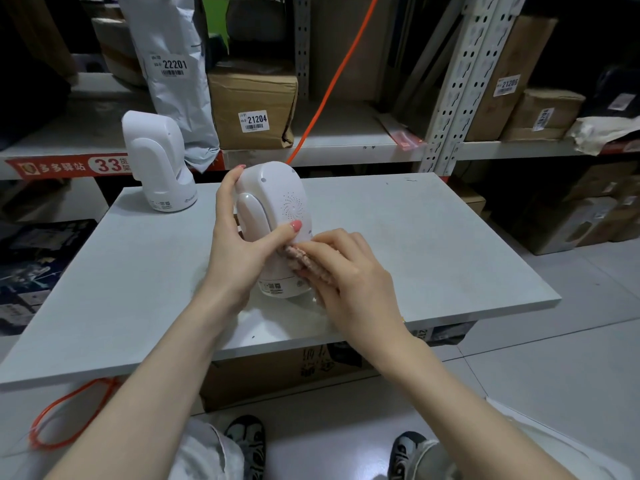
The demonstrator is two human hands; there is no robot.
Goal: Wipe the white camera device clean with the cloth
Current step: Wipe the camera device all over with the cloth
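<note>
A white camera device (273,216) stands near the middle of a gray table (450,258). It is tall and stands almost straight up, so its long way runs from its round base up to its round top. It leans just a little.

The left hand (239,251) holds the device from the left side. Its fingers are curled round the body, and the thumb with a pink nail presses on the near side, close to the ring of little holes. This hand keeps the device from tipping.

The right hand (346,271) comes from the right and is low down by the base. It presses a fuzzy pink cloth (304,259) against the lower right side of the device. The fingers look fairly flat over the cloth, but the cloth is mostly hidden under them, so I cannot tell for sure how it is held.

The cloth touches only the bottom part. The top half of the device is above the right hand and a bit farther away. I think the next rub should go upward, along the tall side, while the left hand holds on tight.

A second white device (156,161) stands at the far left corner of the table, well apart. Behind are shelves with brown boxes (252,105) and an orange cable (332,81).
</note>
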